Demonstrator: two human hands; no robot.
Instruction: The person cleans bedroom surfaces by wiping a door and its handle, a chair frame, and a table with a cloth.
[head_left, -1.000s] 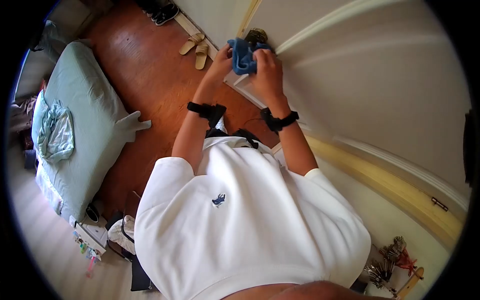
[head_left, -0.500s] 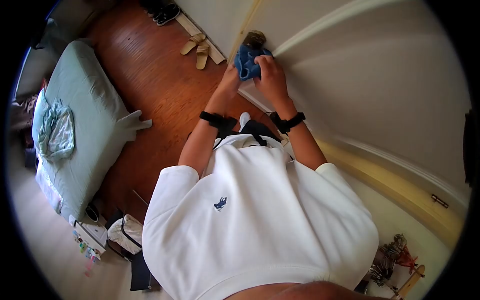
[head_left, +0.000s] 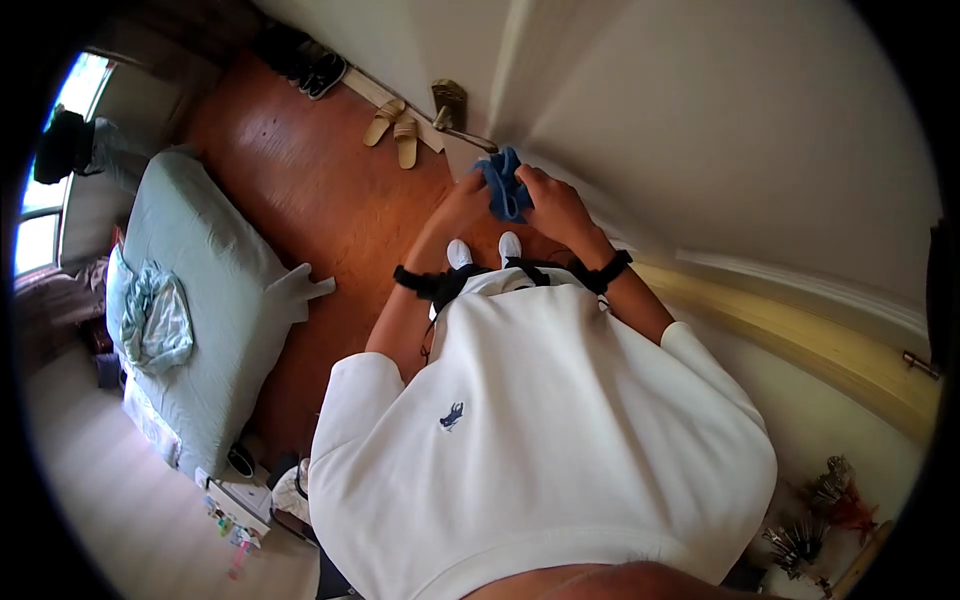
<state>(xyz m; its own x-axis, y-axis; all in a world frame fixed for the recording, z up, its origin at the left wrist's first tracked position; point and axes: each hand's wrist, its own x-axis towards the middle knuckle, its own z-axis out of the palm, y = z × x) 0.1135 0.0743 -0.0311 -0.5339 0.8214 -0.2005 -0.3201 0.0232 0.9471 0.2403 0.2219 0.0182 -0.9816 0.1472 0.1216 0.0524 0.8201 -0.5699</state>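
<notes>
Both grips closed on the blue cloth (head_left: 508, 188), left hand (head_left: 469, 196) and right hand (head_left: 555, 204) flanking it; cloth bodyward of the door handle (head_left: 472, 138), long axis pointing roughly bodyward, left hand nearer the handle

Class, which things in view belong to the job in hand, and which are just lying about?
In the job: blue cloth; left hand; right hand; probably door handle.
Lying about: tan slides; black shoes; crumpled bedding on bed.

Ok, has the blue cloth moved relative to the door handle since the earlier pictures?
Yes, the blue cloth has shifted off the door handle toward the white shirt, leaving the lever in view.
</notes>
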